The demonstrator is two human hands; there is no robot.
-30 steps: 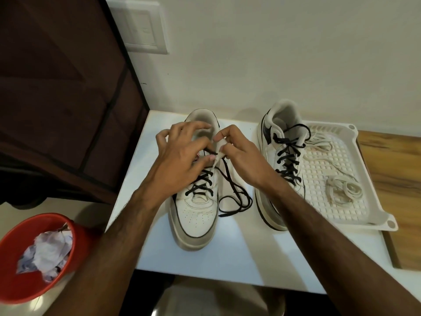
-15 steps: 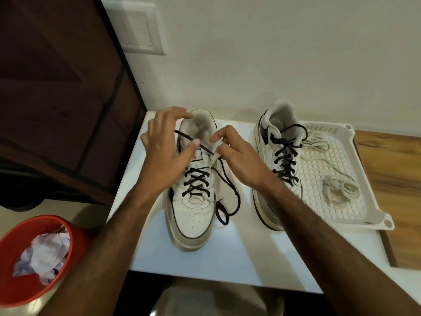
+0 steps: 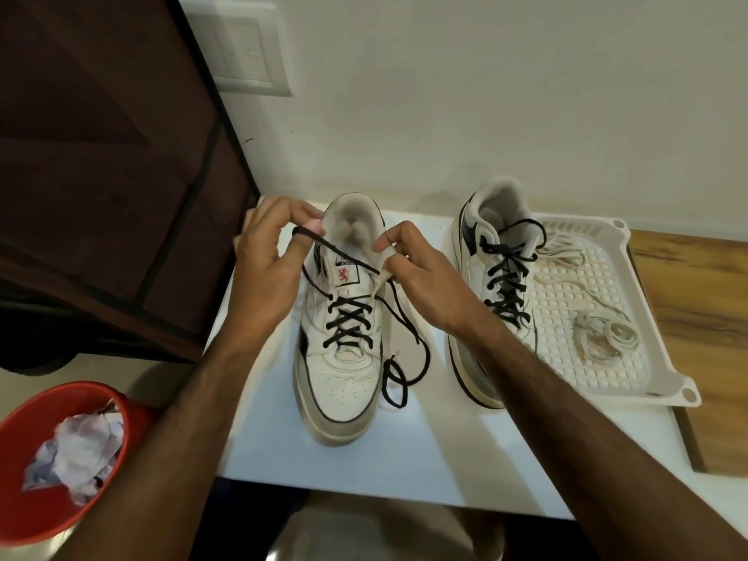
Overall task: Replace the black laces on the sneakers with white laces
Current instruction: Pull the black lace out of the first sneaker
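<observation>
White worktop [image 3: 307,459] against a pale wall. Left hand [image 3: 263,269] pinches the black lace [image 3: 348,257] drawn from the near sneaker [image 3: 344,370]; right hand [image 3: 421,277] grips its collar. Unlacing step: next eyelet pair must be freed; white laces [image 3: 603,334] wait in the tray [image 3: 655,350] beyond the right hand.

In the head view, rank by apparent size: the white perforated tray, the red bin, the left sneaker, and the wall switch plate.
1. white perforated tray
2. red bin, though it is cut off by the frame edge and sits lower than the tabletop, so its rank against the tray is unsure
3. left sneaker
4. wall switch plate
</observation>
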